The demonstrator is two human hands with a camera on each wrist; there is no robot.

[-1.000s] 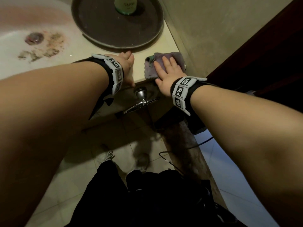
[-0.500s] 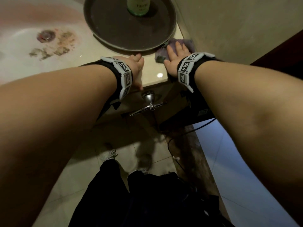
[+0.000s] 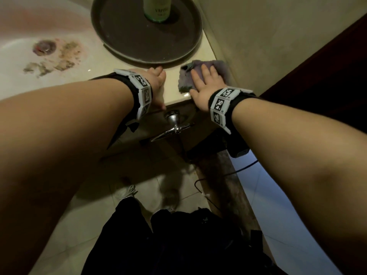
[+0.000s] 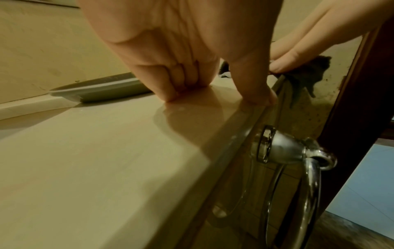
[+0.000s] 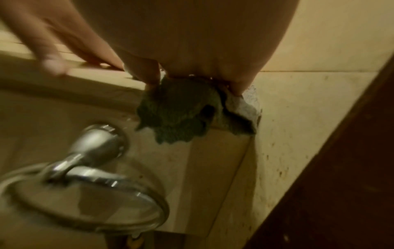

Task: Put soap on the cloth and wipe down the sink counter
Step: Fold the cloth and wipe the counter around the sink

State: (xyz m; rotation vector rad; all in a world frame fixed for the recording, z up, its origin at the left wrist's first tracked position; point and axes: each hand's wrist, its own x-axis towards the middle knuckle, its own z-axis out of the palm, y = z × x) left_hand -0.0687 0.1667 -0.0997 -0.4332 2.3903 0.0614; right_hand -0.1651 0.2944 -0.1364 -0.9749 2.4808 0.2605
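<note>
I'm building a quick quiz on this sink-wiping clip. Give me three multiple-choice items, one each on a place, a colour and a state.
1. Where does the crumpled purple-grey cloth lie?
A. in the basin
B. at the counter's corner by the wall
C. on the tray

2. What colour is the round flat tray on the beige sink counter?
A. dark brown
B. white
C. red

3. How is the right hand placed?
A. fist in the air
B. gripping the bottle
C. fingers flat, pressing the cloth

Answers: B, the cloth sits against the wall; A, the tray reads dark brown; C, straight fingers lie on the cloth.
</note>
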